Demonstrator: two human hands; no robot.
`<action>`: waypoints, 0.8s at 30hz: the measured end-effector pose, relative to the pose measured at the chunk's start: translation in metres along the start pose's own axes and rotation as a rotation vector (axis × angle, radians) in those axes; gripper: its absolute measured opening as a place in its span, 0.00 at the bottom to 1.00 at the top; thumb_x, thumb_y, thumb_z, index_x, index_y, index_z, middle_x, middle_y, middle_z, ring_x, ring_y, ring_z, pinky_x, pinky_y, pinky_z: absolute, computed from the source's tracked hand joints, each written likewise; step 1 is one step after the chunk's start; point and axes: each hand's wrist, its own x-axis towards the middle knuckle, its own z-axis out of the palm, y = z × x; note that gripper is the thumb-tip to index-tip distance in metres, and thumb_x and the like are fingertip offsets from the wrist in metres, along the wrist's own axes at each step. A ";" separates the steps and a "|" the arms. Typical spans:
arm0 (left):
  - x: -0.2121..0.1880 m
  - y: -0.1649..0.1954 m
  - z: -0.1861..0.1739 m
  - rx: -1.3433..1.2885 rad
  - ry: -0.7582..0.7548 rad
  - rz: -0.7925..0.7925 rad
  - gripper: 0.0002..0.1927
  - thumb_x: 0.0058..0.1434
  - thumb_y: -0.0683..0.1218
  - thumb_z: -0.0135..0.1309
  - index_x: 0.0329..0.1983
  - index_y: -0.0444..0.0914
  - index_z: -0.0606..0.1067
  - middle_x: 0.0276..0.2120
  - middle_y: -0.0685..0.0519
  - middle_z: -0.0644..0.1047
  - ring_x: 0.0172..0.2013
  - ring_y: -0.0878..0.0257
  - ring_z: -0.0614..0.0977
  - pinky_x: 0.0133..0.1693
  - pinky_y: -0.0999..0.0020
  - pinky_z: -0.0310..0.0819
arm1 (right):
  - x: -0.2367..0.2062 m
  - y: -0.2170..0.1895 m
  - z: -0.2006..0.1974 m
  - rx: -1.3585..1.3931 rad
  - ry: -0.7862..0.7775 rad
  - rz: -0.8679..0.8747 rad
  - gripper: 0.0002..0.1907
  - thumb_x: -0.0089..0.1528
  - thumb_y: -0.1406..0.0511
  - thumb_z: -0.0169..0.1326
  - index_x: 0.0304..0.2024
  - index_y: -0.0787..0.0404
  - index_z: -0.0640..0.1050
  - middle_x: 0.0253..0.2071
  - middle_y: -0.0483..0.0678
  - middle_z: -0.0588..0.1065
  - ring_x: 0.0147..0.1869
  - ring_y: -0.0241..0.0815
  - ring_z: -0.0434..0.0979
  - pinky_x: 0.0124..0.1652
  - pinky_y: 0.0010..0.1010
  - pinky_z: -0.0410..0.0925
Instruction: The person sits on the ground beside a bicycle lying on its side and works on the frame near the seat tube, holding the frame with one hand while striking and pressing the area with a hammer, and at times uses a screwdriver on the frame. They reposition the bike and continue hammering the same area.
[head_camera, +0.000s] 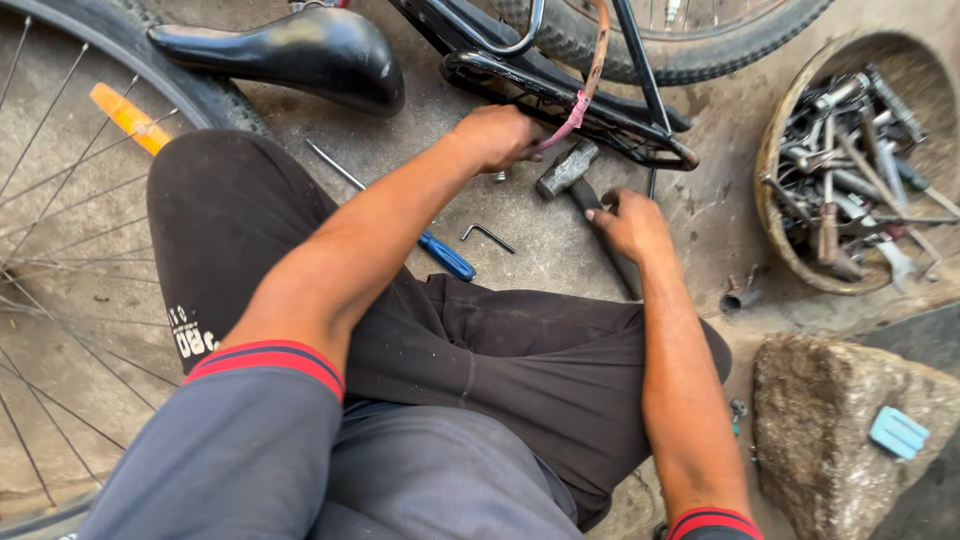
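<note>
My left hand (497, 136) reaches forward and closes on the black rear carrier rack (560, 100) of an upturned bicycle, next to a pink strap (570, 115). My right hand (628, 224) is closed around the dark handle of a hammer (568, 170), whose metal head lies on the concrete just below the rack. A blue-handled screwdriver (440, 254) and a small bent hex key (487, 236) lie on the ground between my arms. The black saddle (300, 50) rests on the ground at the upper left.
A bicycle wheel (70, 250) with spokes and an orange reflector (130, 118) fills the left. A round basket (775, 190) holding several metal tools sits at the right. A rough stone (830, 430) lies at the lower right. My knees in black trousers occupy the centre.
</note>
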 end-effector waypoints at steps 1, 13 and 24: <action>0.007 0.001 0.005 0.001 0.006 0.012 0.15 0.64 0.59 0.54 0.44 0.46 0.81 0.38 0.44 0.82 0.41 0.44 0.83 0.42 0.48 0.76 | 0.002 -0.003 0.000 -0.012 -0.001 -0.017 0.25 0.57 0.55 0.64 0.49 0.65 0.80 0.49 0.63 0.78 0.54 0.63 0.78 0.52 0.49 0.69; 0.019 0.013 0.004 0.166 -0.045 -0.070 0.16 0.63 0.60 0.54 0.44 0.48 0.80 0.42 0.43 0.82 0.44 0.44 0.83 0.43 0.48 0.77 | -0.012 -0.013 -0.007 -0.003 -0.041 0.048 0.23 0.58 0.55 0.63 0.48 0.64 0.80 0.48 0.62 0.79 0.54 0.62 0.78 0.52 0.49 0.69; -0.045 -0.006 -0.020 0.341 -0.242 -0.366 0.17 0.66 0.48 0.51 0.55 0.41 0.81 0.57 0.41 0.79 0.58 0.44 0.80 0.58 0.45 0.73 | -0.023 0.024 0.004 0.105 -0.065 0.007 0.24 0.57 0.53 0.64 0.47 0.65 0.82 0.45 0.63 0.80 0.52 0.61 0.80 0.52 0.46 0.71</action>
